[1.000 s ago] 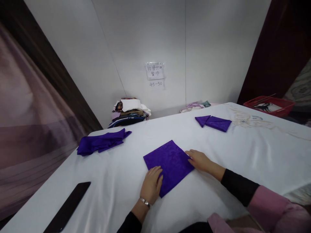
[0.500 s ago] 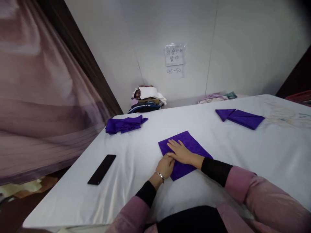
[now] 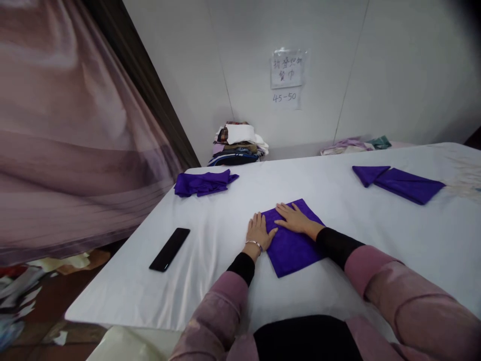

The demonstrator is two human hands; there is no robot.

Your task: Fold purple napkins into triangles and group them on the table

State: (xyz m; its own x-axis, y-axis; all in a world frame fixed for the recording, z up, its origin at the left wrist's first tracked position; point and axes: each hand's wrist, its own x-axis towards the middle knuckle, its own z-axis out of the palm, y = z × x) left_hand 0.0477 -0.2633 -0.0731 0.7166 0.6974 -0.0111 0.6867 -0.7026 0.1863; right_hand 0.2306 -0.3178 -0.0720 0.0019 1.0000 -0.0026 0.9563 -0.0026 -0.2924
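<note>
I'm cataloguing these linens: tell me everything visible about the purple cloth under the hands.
The purple cloth is a flat, roughly square piece of smooth-looking fabric with straight edges. It lies slantwise on the white tablecloth, one corner toward the wearer. The left hand straddles its left edge; the right hand spreads over its far part. Layers cannot be counted.

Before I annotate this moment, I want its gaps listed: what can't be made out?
- Cloth under the right hand, head view: covered by it.
- Cloth's left edge, head view: partly covered by the left hand.
- Table, right end, head view: cut off by the picture's edge.
</note>
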